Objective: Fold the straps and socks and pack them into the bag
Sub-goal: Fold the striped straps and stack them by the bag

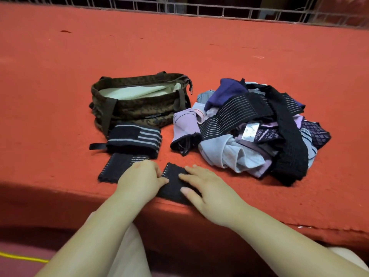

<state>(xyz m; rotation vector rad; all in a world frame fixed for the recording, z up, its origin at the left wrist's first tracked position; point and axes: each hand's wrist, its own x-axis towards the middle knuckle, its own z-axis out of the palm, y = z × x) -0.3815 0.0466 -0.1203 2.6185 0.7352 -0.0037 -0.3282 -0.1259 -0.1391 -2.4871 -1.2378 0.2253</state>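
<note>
Head view, looking down at a red counter (199, 47). Black strap (175, 182) lies at the near edge, partly folded. Left hand (139, 180) rests on it, fingers bent, fingertips pressing the strap's pale-stitched end. Right hand (207, 194) lies flat on the strap, fingers spread. Rolled striped strap (133, 139) sits just behind, against the open camouflage bag (139, 108). Unsorted pile of socks and straps (257, 132) to the bag's right.
</note>
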